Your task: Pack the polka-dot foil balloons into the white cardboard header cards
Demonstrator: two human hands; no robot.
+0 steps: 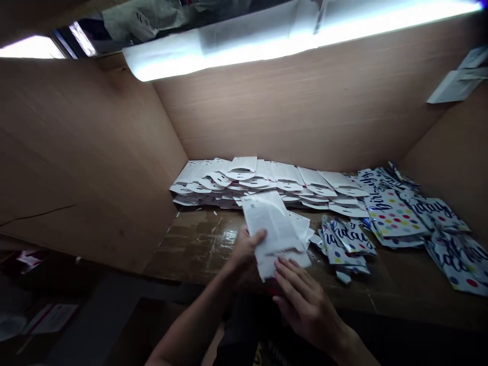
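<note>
My left hand (pixel 246 249) is shut on a loose bundle of white printed cards (pixel 272 229), which it holds tilted above the table. My right hand (pixel 305 300) sits just below the bundle, its fingertips touching the lower edge and its fingers spread a little. Behind them, a long overlapping row of white cards (pixel 259 180) lies against the back wall. To the right are piles of shiny white foil sheets (pixel 394 213) with colored polka dots and dark script lettering, one reading "birthday". A smaller foil pile (pixel 345 244) lies close to the bundle.
The brown tabletop (pixel 190 244) is patched with clear tape. Cardboard walls (pixel 95 152) enclose it on the back and sides, and a bright tube light (pixel 297 35) runs overhead. Papers (pixel 453 84) hang at the upper right. Below the front edge at left is a dim floor.
</note>
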